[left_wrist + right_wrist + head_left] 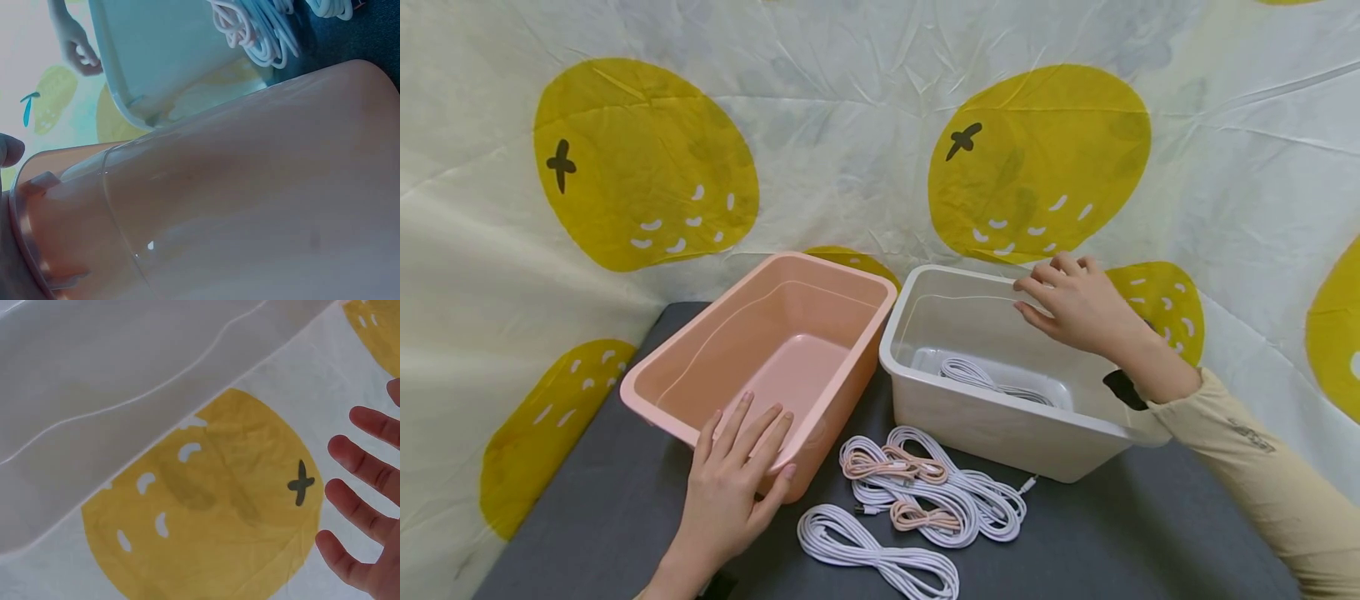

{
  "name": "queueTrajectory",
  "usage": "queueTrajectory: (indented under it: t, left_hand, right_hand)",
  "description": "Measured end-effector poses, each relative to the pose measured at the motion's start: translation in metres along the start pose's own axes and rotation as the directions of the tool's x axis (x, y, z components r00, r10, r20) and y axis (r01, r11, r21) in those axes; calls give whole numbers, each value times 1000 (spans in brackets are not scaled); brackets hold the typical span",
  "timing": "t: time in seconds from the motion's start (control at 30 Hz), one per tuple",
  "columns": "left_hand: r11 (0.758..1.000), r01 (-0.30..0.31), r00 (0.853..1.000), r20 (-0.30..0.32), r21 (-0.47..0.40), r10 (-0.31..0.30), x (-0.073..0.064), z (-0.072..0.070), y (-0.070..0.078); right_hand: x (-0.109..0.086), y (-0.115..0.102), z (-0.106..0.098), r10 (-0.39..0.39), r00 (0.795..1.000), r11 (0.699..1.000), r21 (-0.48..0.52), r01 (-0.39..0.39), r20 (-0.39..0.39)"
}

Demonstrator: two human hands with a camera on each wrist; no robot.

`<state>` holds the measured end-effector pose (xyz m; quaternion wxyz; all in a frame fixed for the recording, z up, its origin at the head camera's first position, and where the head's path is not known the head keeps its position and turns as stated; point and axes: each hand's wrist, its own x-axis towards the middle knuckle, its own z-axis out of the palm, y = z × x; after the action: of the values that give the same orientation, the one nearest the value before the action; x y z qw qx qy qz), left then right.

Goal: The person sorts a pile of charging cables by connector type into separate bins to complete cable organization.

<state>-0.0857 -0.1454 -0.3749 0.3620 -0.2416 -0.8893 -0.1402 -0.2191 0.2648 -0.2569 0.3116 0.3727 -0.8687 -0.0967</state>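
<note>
My left hand (pixel 730 479) rests at the near rim of a pink plastic bin (pixel 760 275), its straight fingers reaching over the edge. Nothing shows inside that bin apart from its bare floor. Above the white bin (pixel 1000 425) hovers my right hand (pixel 1075 304), holding nothing; the right wrist view shows its fingers (pixel 362 462) spread apart. A coiled white cable (pixel 973 373) lies on the white bin's floor. In front of the bins, a white cable bundle (pixel 872 550) lies nearest me, beside a pile of white cables (pixel 992 500) with two small pink cables (pixel 913 517) on top.
The bins stand side by side on a dark grey table (pixel 587 500). Behind them hangs a pale cloth (pixel 842 167) printed with yellow fruit. The white bin's far rim is close to this cloth.
</note>
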Motion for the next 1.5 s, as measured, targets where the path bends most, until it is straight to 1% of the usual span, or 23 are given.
queueTrajectory:
  t: [0.23, 0.37, 0.6, 0.7, 0.9, 1.07, 1.17, 1.27, 1.33, 1.43, 1.5]
  left_hand:
    - [1000, -12, 1000, -23, -11, 12, 1, 1, -1]
    - [1000, -17, 999, -33, -5, 17, 1, 1, -1]
    - [1000, -20, 1000, -18, 11, 20, 2, 1, -1]
    - [1000, -17, 1000, -15, 10, 17, 2, 1, -2]
    - [1000, -14, 1000, -17, 10, 15, 2, 1, -2]
    - [1000, -22, 999, -42, 4, 22, 3, 1, -2]
    - [1000, -20, 999, -42, 0, 20, 3, 1, -2]
    - [1000, -14, 999, -29, 1, 14, 2, 1, -2]
    - [1000, -9, 1000, -19, 3, 9, 2, 0, -1]
    - [1000, -10, 1000, -21, 2, 10, 1, 1, -1]
    - [1000, -10, 1000, -24, 3, 10, 1, 1, -1]
  right_hand:
    - [-2, -3, -18, 86, 995, 996, 34, -88, 54]
    - [-4, -6, -27, 112, 992, 992, 61, -115, 51]
    - [-7, -15, -43, 158, 986, 978, 131, -165, 58]
    - [-10, -18, -47, 150, 988, 976, 152, -153, 34]
    - [-14, -26, -53, 107, 993, 982, 163, -97, -58]
    - [-16, -39, -58, 70, 990, 987, 153, -51, -123]
    - [-17, -48, -60, 52, 985, 988, 150, -27, -164]
    - [-20, -58, -60, 42, 983, 986, 164, -12, -181]
    - [-22, -65, -60, 40, 984, 984, 179, -9, -172]
    - [-26, -77, -58, 38, 987, 981, 196, -7, -158]
    - [-28, -85, -55, 31, 986, 980, 197, 1, -164]
